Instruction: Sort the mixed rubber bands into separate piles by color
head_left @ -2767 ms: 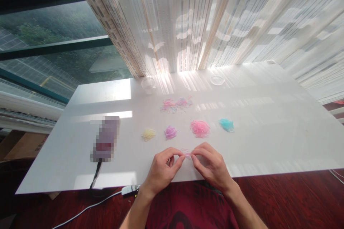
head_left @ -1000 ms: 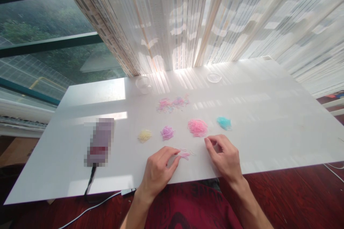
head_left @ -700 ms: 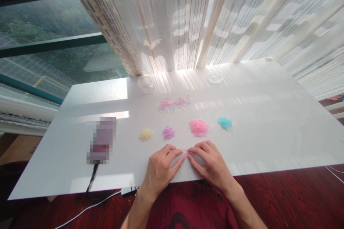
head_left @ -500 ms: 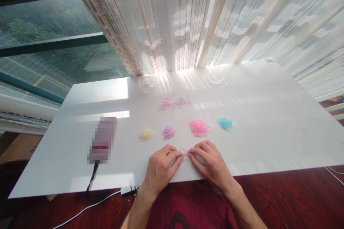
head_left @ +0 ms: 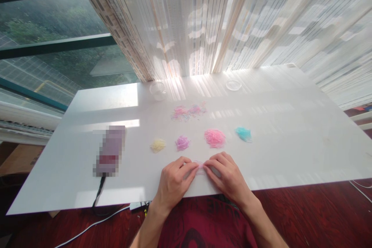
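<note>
My left hand [head_left: 173, 183] and my right hand [head_left: 227, 177] meet near the front edge of the white table [head_left: 290, 131], fingertips pinched together on a small clump of thin pink rubber bands [head_left: 200, 167]. Just beyond the hands lie four sorted piles in a row: yellow [head_left: 158, 145], purple [head_left: 182, 143], pink [head_left: 215, 138] and teal [head_left: 243, 133]. Farther back is a mixed pile of coloured bands [head_left: 188, 112].
A blurred purple device [head_left: 109, 150] with a dark cable [head_left: 99, 193] lies on the left of the table. A clear cup [head_left: 157, 90] and a clear lid [head_left: 233, 85] stand at the back by the striped curtain [head_left: 232, 19]. A window is at left.
A second ago my right hand was over by the pink pile; it came back to the left hand and both now pinch the small pink clump, almost still.
</note>
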Action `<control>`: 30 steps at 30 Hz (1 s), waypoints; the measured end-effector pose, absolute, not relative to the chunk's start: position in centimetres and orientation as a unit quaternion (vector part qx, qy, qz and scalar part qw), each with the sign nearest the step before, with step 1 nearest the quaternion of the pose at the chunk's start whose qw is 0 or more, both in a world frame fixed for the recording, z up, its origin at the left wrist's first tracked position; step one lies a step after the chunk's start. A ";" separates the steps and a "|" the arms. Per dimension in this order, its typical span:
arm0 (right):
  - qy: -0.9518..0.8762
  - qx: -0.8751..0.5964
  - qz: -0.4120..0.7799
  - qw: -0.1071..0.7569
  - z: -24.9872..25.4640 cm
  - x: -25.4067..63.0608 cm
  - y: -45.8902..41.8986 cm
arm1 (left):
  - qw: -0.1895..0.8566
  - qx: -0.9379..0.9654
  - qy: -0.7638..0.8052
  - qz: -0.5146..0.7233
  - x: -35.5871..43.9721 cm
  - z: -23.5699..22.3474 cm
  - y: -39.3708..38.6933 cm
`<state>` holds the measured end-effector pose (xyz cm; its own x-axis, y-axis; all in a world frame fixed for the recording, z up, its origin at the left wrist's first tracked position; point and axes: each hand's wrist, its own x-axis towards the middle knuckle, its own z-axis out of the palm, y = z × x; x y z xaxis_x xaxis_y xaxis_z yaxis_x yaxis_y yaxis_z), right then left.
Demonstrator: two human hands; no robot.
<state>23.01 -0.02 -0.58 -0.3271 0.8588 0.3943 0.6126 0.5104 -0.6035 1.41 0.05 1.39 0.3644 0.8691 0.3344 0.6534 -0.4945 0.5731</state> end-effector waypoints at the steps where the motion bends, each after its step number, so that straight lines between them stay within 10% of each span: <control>1: -0.793 -0.462 0.179 0.355 -0.6 23.0 0.0 | 0.171 0.808 0.473 0.307 1.3 1.5 0.0; 30: -0.765 -0.439 0.261 0.392 0.1 21.8 -0.2 | 0.301 0.755 0.483 0.327 0.5 2.3 0.0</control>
